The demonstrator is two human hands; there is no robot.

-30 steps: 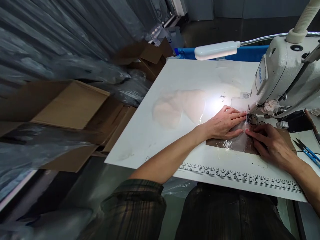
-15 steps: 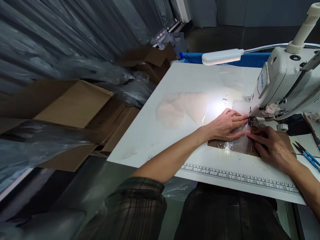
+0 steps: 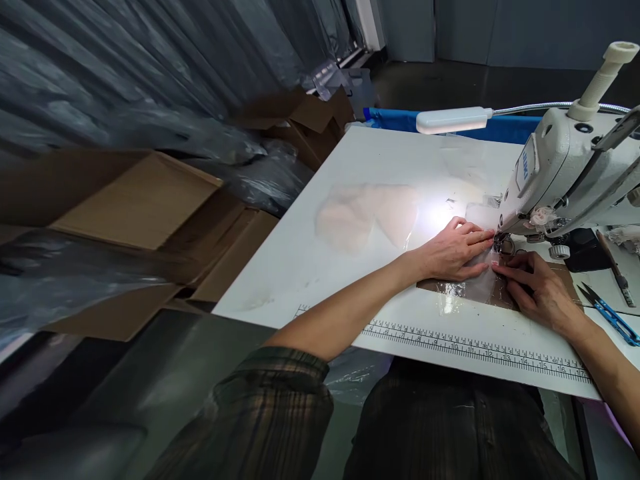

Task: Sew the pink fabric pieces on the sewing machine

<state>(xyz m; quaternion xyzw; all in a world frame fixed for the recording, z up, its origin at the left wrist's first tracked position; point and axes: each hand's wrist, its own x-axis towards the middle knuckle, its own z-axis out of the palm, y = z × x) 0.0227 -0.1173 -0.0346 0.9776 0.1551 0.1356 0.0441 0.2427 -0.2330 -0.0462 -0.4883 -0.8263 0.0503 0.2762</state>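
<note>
My left hand (image 3: 463, 250) lies flat with outstretched fingers on a translucent plastic sheet (image 3: 481, 288), its fingertips close to the needle area of a white sewing machine (image 3: 543, 160). Just right of it, my right hand (image 3: 537, 290) rests on the work with the index finger stretched to the sheet and the thumb apart below. Under both hands is a brown flat piece (image 3: 563, 277), partly covered by them. The sheet's far part reaches past the presser foot, and the needle itself is hard to make out.
Blue thread snips (image 3: 607, 313) and a brush-like tool (image 3: 616, 273) lie right of my right hand. A white lamp (image 3: 454, 121) hangs over the white table (image 3: 280, 267), which has a printed ruler (image 3: 450, 341) along its front. Cardboard boxes (image 3: 135, 200) and plastic wrap stand left.
The view has shifted slightly, so the machine and lamp sit a little lower. Both hands keep nearly the same place on the sheet by the needle.
</note>
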